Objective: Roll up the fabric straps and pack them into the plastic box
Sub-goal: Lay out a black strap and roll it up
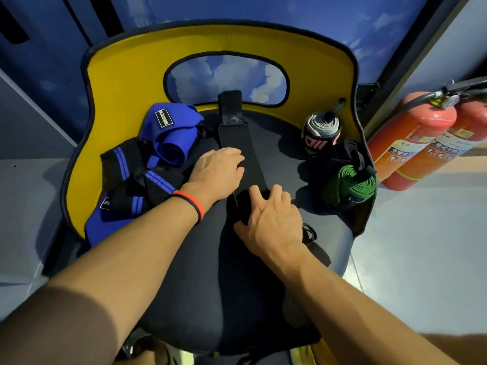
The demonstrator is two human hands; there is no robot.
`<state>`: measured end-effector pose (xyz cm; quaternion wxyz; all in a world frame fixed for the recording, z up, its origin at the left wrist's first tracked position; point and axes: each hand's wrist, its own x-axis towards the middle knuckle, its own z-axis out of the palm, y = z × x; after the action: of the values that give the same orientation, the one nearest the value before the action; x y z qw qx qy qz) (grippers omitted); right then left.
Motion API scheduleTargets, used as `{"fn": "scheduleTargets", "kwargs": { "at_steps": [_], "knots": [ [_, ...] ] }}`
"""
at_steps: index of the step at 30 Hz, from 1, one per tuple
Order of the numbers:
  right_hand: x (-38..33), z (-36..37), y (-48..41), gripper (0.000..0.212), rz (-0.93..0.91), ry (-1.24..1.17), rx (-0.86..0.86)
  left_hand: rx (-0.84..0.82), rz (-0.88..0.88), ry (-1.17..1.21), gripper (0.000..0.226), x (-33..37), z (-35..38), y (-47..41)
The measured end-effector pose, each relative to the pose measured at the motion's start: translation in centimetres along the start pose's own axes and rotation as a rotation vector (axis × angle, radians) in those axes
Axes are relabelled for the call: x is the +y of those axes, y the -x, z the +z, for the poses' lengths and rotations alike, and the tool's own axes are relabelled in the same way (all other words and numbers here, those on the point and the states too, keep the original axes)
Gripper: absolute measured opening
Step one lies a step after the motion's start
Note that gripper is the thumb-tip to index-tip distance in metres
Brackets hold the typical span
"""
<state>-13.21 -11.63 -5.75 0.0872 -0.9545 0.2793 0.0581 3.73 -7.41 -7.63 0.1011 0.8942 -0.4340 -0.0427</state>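
A black strap (237,138) lay lengthwise down the middle of a dark chair seat (284,143). Its far end w/ a stiffer tab leaned up against the yellow backrest (126,83), and its near end was wound into a small roll.

L hand (218,167) lay flat on the strap's mid section, palm down. Its fingers (234,154) were fairly straight and close together, pressing the fabric to the seat. A red-and-black wristband (195,204) sat on that wrist.

R hand (271,219) was on the rolled near end. Its fingers (274,193) were bent over the top of the roll and slightly spread, thumb at the roll's left side, so it gripped the roll.

On the seat's left side was a loose pile: blue wraps (171,133), one partly rolled and w/ a sewn label, touching black straps w/ blue stripes (131,175) nearer the camera.

On the right side, near the backrest, a rolled black/white/pink strap (320,133) stood on end. Just beside it, nearer the camera, a green rolled strap (353,185) lay against dark fabric at the seat edge.

Two red fire extinguishers (421,138) stood on the floor to the right of the chair, touching each other, apart from the straps.
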Motion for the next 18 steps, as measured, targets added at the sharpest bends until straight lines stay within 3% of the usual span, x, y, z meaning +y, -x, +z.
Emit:
{"fn": "scheduleTargets", "kwargs": {
  "at_steps": [6, 18],
  "knots": [
    [0.4, 0.0, 3.7, 0.094, 0.145, -0.095, -0.148, -0.127, -0.054, -0.018, 0.057, 0.9, 0.3, 0.5],
    [0.7, 0.9, 7.8, 0.086, 0.113, -0.027, -0.078, -0.134, -0.075, -0.067, 0.070, 1.0, 0.9, 1.2]
  ]
}}
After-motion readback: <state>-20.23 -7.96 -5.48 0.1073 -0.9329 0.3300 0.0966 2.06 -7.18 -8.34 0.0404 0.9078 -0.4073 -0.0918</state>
